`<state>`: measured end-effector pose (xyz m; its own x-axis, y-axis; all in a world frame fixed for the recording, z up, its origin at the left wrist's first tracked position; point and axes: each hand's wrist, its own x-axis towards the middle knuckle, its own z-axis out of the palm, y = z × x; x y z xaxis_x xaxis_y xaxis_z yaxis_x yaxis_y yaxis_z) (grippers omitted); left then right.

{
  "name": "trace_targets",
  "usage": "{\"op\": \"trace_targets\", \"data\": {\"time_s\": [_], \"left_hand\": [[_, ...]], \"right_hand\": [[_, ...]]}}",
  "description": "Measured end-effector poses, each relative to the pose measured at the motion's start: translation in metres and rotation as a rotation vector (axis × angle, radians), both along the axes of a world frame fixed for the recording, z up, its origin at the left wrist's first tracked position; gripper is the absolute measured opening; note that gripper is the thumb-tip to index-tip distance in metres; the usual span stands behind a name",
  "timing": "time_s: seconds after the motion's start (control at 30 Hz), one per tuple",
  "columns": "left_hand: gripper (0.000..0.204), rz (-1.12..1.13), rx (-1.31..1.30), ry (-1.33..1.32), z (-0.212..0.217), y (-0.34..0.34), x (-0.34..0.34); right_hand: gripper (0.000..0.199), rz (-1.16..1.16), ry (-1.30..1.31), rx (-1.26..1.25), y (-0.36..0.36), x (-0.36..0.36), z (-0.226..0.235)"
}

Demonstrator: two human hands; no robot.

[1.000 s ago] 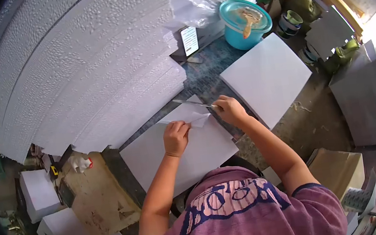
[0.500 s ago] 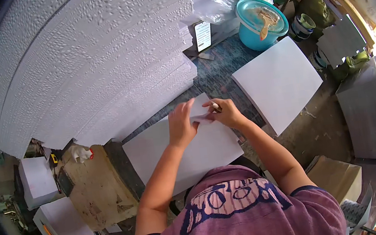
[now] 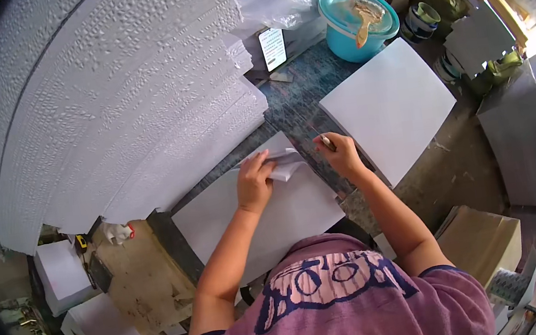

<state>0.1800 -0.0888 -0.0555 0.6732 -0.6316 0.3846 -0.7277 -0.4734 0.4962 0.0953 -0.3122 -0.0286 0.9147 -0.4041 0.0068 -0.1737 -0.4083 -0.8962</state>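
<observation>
A: Head view: left hand (image 3: 255, 184) is pressing the folded corner of the white sheet (image 3: 267, 218) on the bench, pinning it flat.
B: Right hand (image 3: 341, 153)?
A: Clenching a thin tool (image 3: 323, 139) just beside that fold.

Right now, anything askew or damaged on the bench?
One thing: the top sheet's far corner is folded back and creased under the left hand, so it no longer lies flat on the white stack. The right hand holds a thin tool beside it. The other white stack lies flat.
</observation>
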Motion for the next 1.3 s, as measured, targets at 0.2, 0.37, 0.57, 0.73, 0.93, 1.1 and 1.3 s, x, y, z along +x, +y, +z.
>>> {"op": "trace_targets", "data": {"time_s": [0.2, 0.37, 0.57, 0.73, 0.93, 1.1, 1.3], "left_hand": [[0.028, -0.071, 0.040, -0.130, -0.009, 0.017, -0.005], [0.032, -0.084, 0.063, -0.131, -0.008, 0.020, -0.010], [0.033, -0.102, 0.091, -0.144, -0.004, 0.029, -0.020], [0.030, -0.067, 0.078, -0.167, -0.006, 0.028, -0.021], [0.018, -0.082, -0.036, -0.166, 0.010, 0.028, -0.030], [0.014, -0.101, -0.025, -0.171, 0.008, 0.032, -0.038], [0.010, -0.060, 0.076, -0.215, 0.020, 0.030, -0.038]], "right_hand": [[0.014, 0.093, -0.040, -0.123, 0.008, 0.023, 0.003], [0.014, 0.196, -0.106, -0.191, 0.014, 0.037, 0.000], [0.016, 0.362, 0.094, -0.184, 0.020, 0.041, -0.006], [0.018, 0.267, -0.008, -0.197, 0.025, 0.039, -0.014], [0.021, 0.418, 0.038, -0.380, 0.017, 0.055, -0.036], [0.023, 0.545, 0.199, -0.534, 0.027, 0.073, -0.056], [0.022, 0.631, 0.180, -0.110, 0.024, 0.046, -0.014]]}}
